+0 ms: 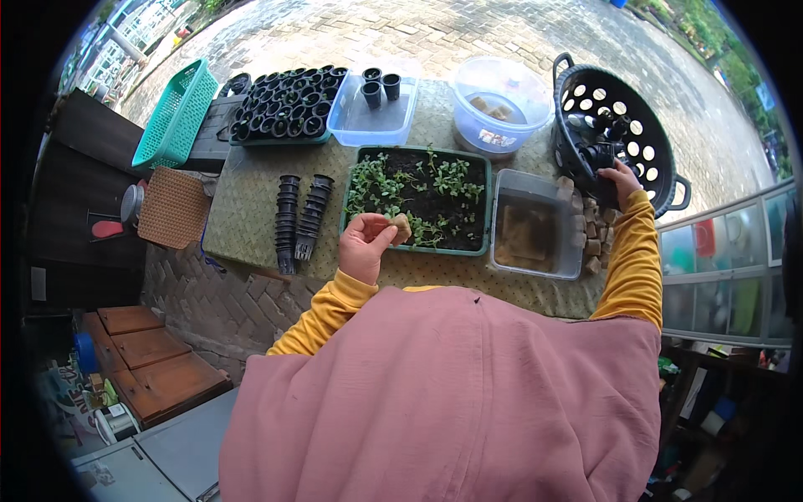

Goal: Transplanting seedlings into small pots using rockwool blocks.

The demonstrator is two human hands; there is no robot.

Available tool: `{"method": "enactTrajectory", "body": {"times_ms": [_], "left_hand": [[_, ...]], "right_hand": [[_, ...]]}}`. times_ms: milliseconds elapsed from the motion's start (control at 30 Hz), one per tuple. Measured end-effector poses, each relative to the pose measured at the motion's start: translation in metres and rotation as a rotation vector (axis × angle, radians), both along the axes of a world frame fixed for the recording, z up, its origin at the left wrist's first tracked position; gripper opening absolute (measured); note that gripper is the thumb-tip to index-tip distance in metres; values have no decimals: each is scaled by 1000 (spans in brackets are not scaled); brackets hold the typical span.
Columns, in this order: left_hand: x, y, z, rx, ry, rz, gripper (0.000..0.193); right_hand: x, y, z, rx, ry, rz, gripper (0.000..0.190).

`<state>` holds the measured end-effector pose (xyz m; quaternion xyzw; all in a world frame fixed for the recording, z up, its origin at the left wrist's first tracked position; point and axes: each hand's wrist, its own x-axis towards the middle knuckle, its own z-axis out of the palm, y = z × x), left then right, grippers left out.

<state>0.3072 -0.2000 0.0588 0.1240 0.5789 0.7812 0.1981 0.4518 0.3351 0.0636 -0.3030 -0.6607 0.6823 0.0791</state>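
Between the thumb and fingers of my left hand (367, 241) is a small tan sponge cube (401, 228). It is held over the front edge of a green tray (486, 207) of dark soil and leafy seedlings (376, 185). My right hand (621, 181) reaches into a black round basket (655, 135) with large holes. Its fingers are at several black plastic pots (602, 150) inside; whether they grip one is unclear. Beside the tray, a clear rectangular tub (539, 267) holds brownish water. Several more tan cubes (596, 229) are piled to the right of that tub.
Two stacks of black pots (287, 219) lie left of the seedling tray. Behind are a tray of filled pots (285, 106), a clear box (376, 125) with three pots, and a round clear tub (502, 125) with cubes. A teal basket (175, 119) stands far left.
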Motion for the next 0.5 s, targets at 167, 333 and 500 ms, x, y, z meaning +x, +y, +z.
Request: {"method": "enactTrajectory", "body": {"times_ms": [167,333,500], "left_hand": [[-7,-10,4,-13,11,28,15],[-12,-16,3,-22,2,46,16],[-21,-16,-9,-91,28,85,16]], "right_hand": [[-11,12,-7,153,112,-38,56],[-24,8,-16,856,-160,-72,62],[-5,37,-18,703,-201,37,54]]}}
